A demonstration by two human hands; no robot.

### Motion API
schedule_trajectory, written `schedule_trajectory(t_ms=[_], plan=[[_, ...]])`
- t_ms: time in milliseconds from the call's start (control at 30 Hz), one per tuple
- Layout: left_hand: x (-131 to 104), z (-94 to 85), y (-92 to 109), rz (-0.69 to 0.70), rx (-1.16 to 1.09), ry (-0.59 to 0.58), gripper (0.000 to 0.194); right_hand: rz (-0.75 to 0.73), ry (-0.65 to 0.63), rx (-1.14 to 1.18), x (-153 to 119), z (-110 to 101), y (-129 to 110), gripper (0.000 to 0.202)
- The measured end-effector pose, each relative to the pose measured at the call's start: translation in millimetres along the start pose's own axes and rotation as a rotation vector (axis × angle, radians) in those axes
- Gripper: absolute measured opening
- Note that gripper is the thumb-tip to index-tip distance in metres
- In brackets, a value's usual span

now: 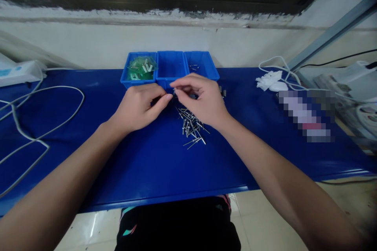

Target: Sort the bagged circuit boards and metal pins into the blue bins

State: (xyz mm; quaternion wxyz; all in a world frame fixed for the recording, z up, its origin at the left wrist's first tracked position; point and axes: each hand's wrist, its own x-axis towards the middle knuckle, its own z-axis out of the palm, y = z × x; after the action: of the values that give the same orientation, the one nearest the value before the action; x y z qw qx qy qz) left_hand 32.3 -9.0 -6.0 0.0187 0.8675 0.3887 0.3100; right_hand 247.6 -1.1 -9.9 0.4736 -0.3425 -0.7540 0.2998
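My left hand (140,106) is closed in front of the left blue bin, its thumb and index finger pressed together; whatever they hold is too small to make out. Just right of it, my right hand (202,98) pinches a small metal piece (174,91) between thumb and fingertips, close to the left thumb. Below the right hand lies a loose pile of metal rivets (191,124) on the blue table (153,164). The left bin (125,74) holds rivets in green plastic (140,67). The middle bin (171,64) shows nothing inside, and the right bin (207,66) holds a few rivets.
White cables (79,104) loop over the table's left side near a white power strip (22,72). At the right are crumpled white tissue (269,81), more cable and a blurred-out item (308,115). The wall (103,43) stands behind the bins.
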Motion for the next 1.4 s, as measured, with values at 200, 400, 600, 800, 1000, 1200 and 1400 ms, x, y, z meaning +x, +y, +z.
schedule_trajectory(t_ms=[200, 400, 600, 800, 1000, 1200, 1400], plan=[[0, 0.4, -6, -0.032, 0.001, -0.01, 0.041, 0.354, 0.281, 0.328, 17, -24, 2, 0.026], [-1, 1.1, -11, -0.032, -0.005, -0.014, 0.036, 0.619, 0.469, 0.444, 23, -41, 24, 0.038], [-2, 1.9, -11, -0.047, -0.002, -0.094, 0.034, 0.687, 0.445, 0.395, 23, -41, 30, 0.032], [-3, 5.8, -9, -0.046, 0.006, -0.178, 0.034, 0.354, 0.214, -0.246, 13, -31, 17, 0.017], [-5, 14.0, -11, 0.029, 0.038, -0.247, 0.039, 0.237, -0.185, -0.834, 0, -19, 10, 0.026], [-5, 16.6, -11, 0.027, 0.042, -0.273, 0.04, 0.272, -0.236, -0.872, -2, -18, 9, 0.033], [-5, 16.3, -10, 0.008, 0.036, -0.287, 0.039, 0.273, -0.228, -0.98, -6, -10, 1, 0.034]])
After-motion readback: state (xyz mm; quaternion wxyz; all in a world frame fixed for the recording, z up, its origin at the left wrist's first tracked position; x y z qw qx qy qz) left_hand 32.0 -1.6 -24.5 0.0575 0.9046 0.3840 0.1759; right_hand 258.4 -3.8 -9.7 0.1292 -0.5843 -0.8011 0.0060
